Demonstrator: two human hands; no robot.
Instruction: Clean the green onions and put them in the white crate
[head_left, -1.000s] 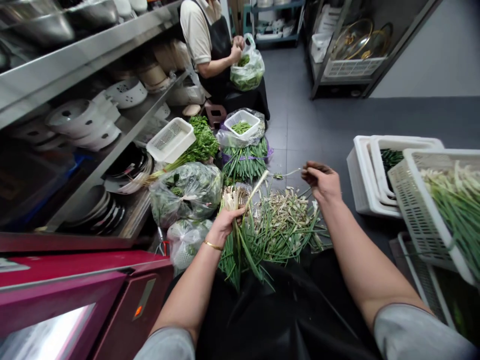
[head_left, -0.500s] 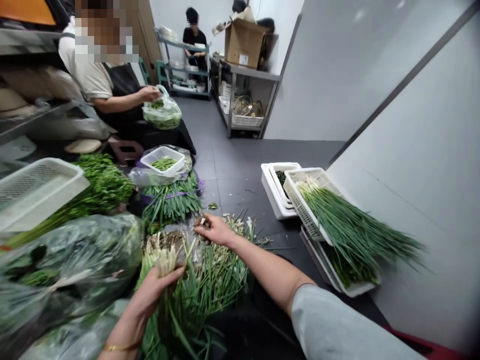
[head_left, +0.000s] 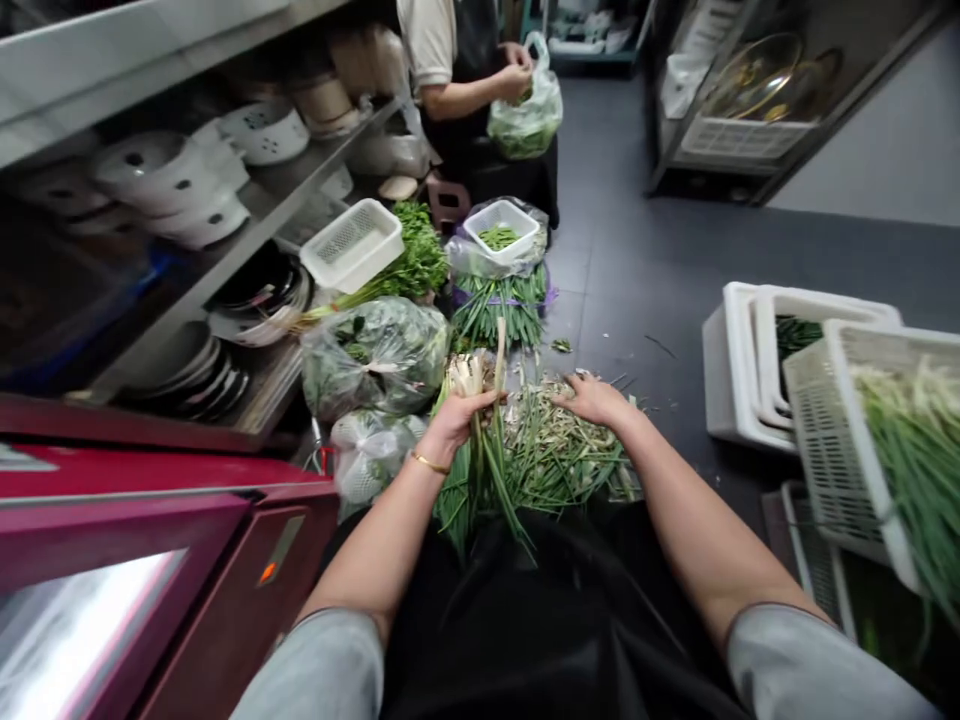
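Holding a spring onion (head_left: 500,350) under its thumb, the left grip (head_left: 454,418) is resting above the lap, just left of a heap of scraps (head_left: 574,445). White ends of a bunch (head_left: 466,375) are showing just beyond the same fingers; how many stalks the grip is holding cannot be told. The right grip (head_left: 589,400) is lying over the far part of the heap, its fingers looking spread and loose; whether a shred of peel is clinging to them is too small to tell. Judging from this, the person is stripping outer skin and discarding the waste, and the next move is probably calling for the right grip to cross back and pinch a loose layer near the white end, with the left one steadying the stalk. The spring onion is pointing its white end away from the person, toward the tied greens (head_left: 480,315), while its leaves are trailing back toward the black apron (head_left: 517,620). Its long axis is running roughly fore and aft, the leaves veering slightly right; how steeply the white end is rising cannot be told from this angle.
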